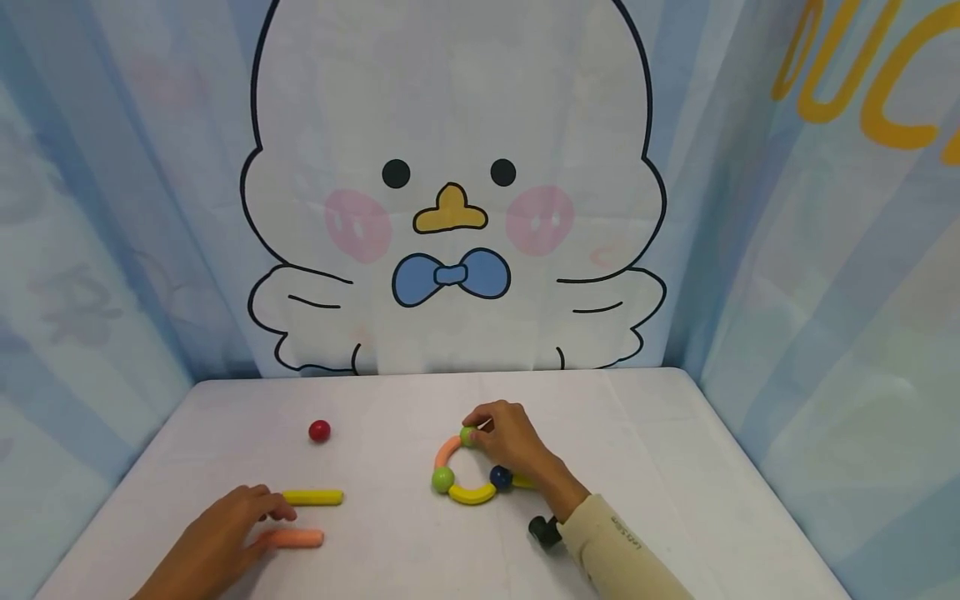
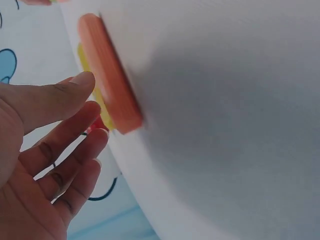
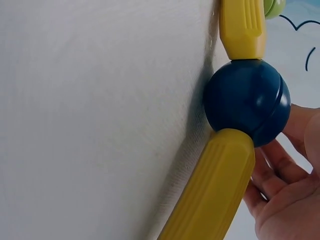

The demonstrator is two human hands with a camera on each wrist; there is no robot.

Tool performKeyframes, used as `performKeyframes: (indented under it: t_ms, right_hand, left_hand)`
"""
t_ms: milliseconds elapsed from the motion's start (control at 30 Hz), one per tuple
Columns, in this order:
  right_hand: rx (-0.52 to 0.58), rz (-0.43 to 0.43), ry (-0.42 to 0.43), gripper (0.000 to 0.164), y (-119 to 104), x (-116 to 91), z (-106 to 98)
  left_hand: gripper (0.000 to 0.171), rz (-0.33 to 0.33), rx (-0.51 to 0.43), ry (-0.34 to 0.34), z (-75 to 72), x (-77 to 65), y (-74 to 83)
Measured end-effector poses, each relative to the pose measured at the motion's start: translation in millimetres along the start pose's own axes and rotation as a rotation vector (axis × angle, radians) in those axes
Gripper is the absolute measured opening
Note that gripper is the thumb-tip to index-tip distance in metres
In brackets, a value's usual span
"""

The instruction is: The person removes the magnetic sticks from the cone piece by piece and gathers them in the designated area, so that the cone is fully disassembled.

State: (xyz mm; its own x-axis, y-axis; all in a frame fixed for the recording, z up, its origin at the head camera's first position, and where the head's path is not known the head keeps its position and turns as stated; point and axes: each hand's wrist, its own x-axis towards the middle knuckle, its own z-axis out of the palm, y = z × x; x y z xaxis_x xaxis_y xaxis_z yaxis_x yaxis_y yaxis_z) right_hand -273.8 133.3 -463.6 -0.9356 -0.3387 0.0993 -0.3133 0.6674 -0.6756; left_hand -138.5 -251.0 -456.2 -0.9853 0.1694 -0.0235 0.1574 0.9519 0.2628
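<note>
My right hand (image 1: 517, 440) pinches a light green ball (image 1: 467, 437) at the top of a partial ring. An orange curved rod (image 1: 446, 452) runs from it to another green ball (image 1: 442, 479); a yellow curved rod (image 1: 472, 495) then leads to a dark blue ball (image 1: 500, 477). From the blue ball a yellow straight rod (image 3: 210, 185) extends, partly behind my wrist in the head view. My left hand (image 1: 225, 529) has loosely bent fingers near the left ends of a loose yellow rod (image 1: 313, 497) and an orange rod (image 1: 296, 538). Its thumb is beside the orange one.
A red ball (image 1: 319, 431) lies at the back left of the white table (image 1: 397, 558). Dark ball-like pieces (image 1: 543, 532) sit by my right sleeve, which partly hides them. Printed curtains (image 1: 450, 333) stand behind and at both sides.
</note>
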Motion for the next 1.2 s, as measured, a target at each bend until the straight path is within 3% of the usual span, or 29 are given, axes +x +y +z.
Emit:
performKeyframes:
  t_ms: [333,633,933,1200]
  right_hand:
    - [-0.030,-0.003,-0.015,0.029,-4,-4,-5]
    - [-0.039,0.005,0.049,0.034,-3,-13,-11]
    - [-0.093,0.004,0.127,0.034,-10,-26,-18]
    - [-0.150,-0.070,0.197,0.035,-14,-45,-27]
  left_hand:
    - [0.031,0.023,-0.057,0.032,-12.7,2.4,36.4]
    - [0.034,0.078,-0.084,0.081,-15.2,8.3,80.3]
    - [0.037,0.232,-0.088,0.183,-11.6,13.5,121.7]
    - [0.040,0.372,-0.114,0.245,-4.6,22.2,156.4]
